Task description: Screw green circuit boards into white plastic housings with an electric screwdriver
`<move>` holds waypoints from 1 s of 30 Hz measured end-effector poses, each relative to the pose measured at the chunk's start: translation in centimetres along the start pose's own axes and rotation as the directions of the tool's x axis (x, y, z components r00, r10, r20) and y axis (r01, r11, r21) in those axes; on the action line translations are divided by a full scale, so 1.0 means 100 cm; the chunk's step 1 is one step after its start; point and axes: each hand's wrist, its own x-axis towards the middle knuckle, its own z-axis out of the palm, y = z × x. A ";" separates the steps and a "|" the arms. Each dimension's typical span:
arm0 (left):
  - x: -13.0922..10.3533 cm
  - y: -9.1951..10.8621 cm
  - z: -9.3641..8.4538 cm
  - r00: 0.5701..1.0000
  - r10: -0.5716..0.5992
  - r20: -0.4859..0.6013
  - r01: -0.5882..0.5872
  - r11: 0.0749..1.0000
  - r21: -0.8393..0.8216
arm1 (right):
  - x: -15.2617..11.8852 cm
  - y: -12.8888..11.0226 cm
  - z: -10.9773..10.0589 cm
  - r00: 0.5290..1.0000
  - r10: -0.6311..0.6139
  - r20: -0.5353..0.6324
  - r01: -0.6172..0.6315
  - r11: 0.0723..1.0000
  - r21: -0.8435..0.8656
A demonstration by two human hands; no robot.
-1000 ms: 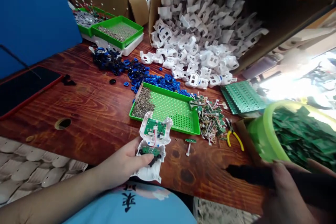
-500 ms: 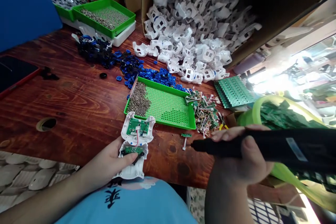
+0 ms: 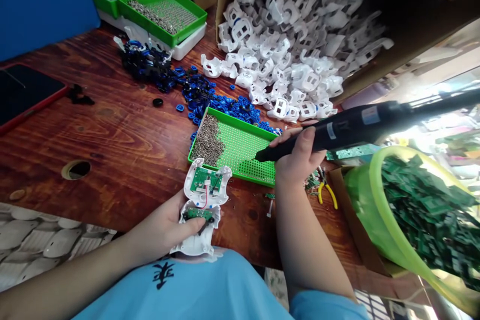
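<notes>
My left hand (image 3: 178, 225) holds an opened white plastic housing (image 3: 193, 246), its thumb pressed on the lower half. Both halves carry a green circuit board (image 3: 207, 181), and a red wire runs between them. Fingers wrapped round it, my right hand (image 3: 300, 157) grips a black electric screwdriver (image 3: 337, 127). The tip of the screwdriver is over the right part of a green perforated tray (image 3: 240, 147). Small screws (image 3: 208, 142) are heaped at the tray's left end.
Blue plastic parts (image 3: 236, 107) lie behind the tray, with white shells (image 3: 285, 70) spilling from a carton. Yellow-handled pliers (image 3: 327, 195) and a yellow-green bucket of green boards (image 3: 423, 210) are at right. A red-edged dark device (image 3: 30, 92) lies at left.
My right hand has moved up and left with the screwdriver, from beside the small board on the table to over the tray. My left hand still holds the housing. The view has shifted slightly.
</notes>
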 end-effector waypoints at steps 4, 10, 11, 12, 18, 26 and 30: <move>0.001 0.001 0.001 1.000 -0.003 0.001 0.003 1.000 0.007 | -0.002 0.000 0.001 1.000 0.000 -0.006 0.000 1.000 -0.016; 0.000 0.004 0.004 1.000 -0.006 -0.019 0.008 0.996 0.085 | -0.004 0.000 0.002 1.000 0.009 -0.021 -0.009 1.000 -0.021; 0.000 0.005 0.004 1.000 -0.010 -0.018 0.011 0.996 0.083 | -0.004 0.000 0.003 1.000 0.008 -0.024 -0.008 1.000 -0.021; 0.000 0.005 0.004 1.000 -0.014 -0.015 0.015 0.997 0.079 | -0.003 0.000 0.003 1.000 0.008 -0.027 -0.009 1.000 -0.021; 0.000 0.006 0.004 1.000 -0.006 -0.014 0.007 0.997 0.073 | -0.002 -0.001 0.003 0.999 0.009 -0.053 -0.010 1.000 -0.027; -0.001 0.009 0.006 1.000 0.015 -0.018 -0.012 0.988 0.152 | -0.005 -0.001 0.006 1.000 0.017 -0.010 -0.017 1.000 -0.025; 0.000 0.009 0.006 0.999 0.004 -0.044 0.003 0.988 0.157 | -0.004 0.000 0.005 0.998 0.005 -0.067 -0.007 0.999 -0.035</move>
